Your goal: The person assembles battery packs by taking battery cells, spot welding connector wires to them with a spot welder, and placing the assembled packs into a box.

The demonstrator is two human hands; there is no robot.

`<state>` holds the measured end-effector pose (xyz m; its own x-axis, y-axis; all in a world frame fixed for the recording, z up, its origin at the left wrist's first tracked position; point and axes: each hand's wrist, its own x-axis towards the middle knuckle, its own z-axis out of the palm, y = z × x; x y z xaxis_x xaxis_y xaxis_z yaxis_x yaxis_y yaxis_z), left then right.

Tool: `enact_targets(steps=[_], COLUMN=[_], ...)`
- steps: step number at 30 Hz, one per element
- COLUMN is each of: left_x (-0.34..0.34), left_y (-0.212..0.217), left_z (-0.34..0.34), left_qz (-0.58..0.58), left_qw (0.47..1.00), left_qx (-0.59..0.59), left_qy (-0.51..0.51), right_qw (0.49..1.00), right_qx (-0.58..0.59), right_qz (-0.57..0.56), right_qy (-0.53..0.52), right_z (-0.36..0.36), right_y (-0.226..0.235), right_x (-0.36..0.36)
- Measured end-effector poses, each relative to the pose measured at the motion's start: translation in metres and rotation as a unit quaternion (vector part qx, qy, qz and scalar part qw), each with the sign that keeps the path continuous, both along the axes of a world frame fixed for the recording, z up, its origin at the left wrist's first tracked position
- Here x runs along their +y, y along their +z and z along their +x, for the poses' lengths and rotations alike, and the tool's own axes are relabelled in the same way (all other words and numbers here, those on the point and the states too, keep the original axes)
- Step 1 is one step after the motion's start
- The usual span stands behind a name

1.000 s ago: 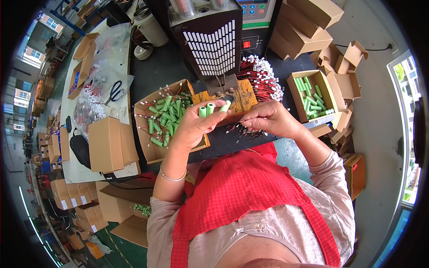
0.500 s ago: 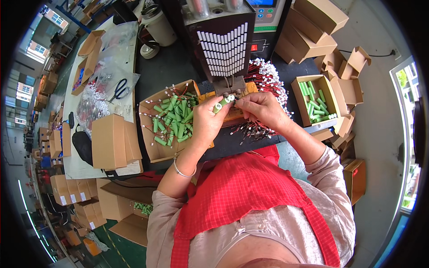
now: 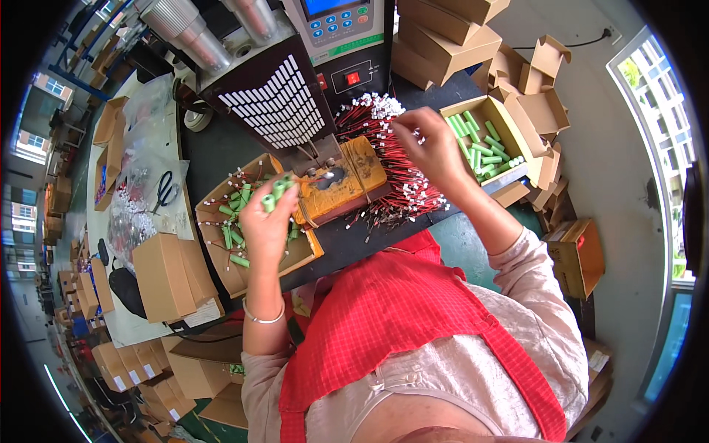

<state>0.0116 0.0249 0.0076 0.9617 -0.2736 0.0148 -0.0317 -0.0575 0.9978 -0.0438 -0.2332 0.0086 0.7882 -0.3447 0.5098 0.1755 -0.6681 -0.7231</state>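
Observation:
My left hand is closed around a few green cylindrical battery cells, their pale ends facing up. It is above the right part of a cardboard box filled with green cells that have red and black leads. My right hand is raised over a thick bundle of red and black wires with white connectors, its thumb and fingers curved and apart. Between the hands, under the electrodes of a spot welder, sits a worn yellow block with a dark patch, strapped with a band.
At the right, an open box holds plain green cells beside stacked cardboard boxes. The welder's control unit stands at the back. On the left table are scissors, plastic bags and a folded carton.
My hands have parted from under the electrodes. The left moved left with the cells; the right lifted rightward to the wire bundle. The view has turned, and the yellow block is uncovered.

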Motion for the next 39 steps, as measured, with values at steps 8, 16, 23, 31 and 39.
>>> enact_targets(steps=[8, 16, 23, 31, 39], left_x=[0.060, -0.005, -0.033, -0.036, -0.038], left_y=[0.001, 0.007, -0.009, -0.005, 0.001], left_z=[0.005, -0.013, -0.003, -0.001, -0.002], left_qz=[0.277, 0.130, 0.163, 0.163, 0.187], left_qw=[0.939, 0.963, 0.950, 0.952, 0.935], left_qx=[-0.195, -0.236, -0.264, -0.254, -0.301], left_qy=[0.057, -0.018, -0.047, -0.040, -0.022], right_qw=[0.987, 0.904, 0.861, 0.844, 0.823], right_qx=[0.150, 0.212, 0.325, 0.340, 0.353], right_qz=[0.026, 0.284, 0.301, 0.312, 0.351], right_qy=[-0.055, 0.239, 0.251, 0.274, 0.274], right_z=[0.006, -0.016, 0.005, 0.022, 0.014], right_y=[-0.035, 0.026, 0.020, 0.016, 0.022], right_x=[-0.044, 0.013, 0.044, 0.042, 0.041])
